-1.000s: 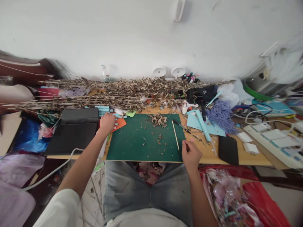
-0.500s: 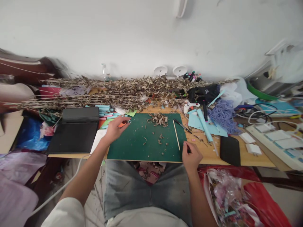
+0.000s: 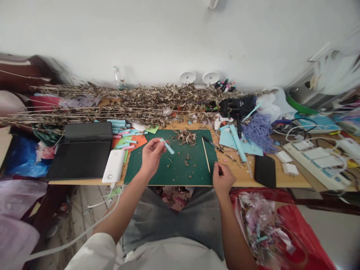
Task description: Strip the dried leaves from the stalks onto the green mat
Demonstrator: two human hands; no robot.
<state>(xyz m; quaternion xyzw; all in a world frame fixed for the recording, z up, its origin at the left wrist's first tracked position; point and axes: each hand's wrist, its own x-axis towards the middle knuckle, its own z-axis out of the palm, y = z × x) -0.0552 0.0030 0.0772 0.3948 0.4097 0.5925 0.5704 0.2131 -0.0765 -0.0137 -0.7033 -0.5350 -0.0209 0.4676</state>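
My left hand pinches a small light-blue paper tube between thumb and fingers, above the left half of the green cutting mat. The tube is tilted, its far end pointing toward the mat's middle. At the mat's right edge, my right hand rests with its fingers curled closed; whatever they may hold is hidden. A thin wooden stick lies just beyond it, beside a dark pen. Crumbled dried leaves form a small heap on the mat, with loose bits scattered nearer me.
Dried stalks stretch along the back. Left are a black tablet case, a white power bank and several paper tubes. Right are a glue gun, purple cord, a black phone and a power strip.
My left hand has moved right, from the pile of paper tubes to over the mat, and the light-blue tube in it now shows lengthwise. The right hand keeps its closed pose.
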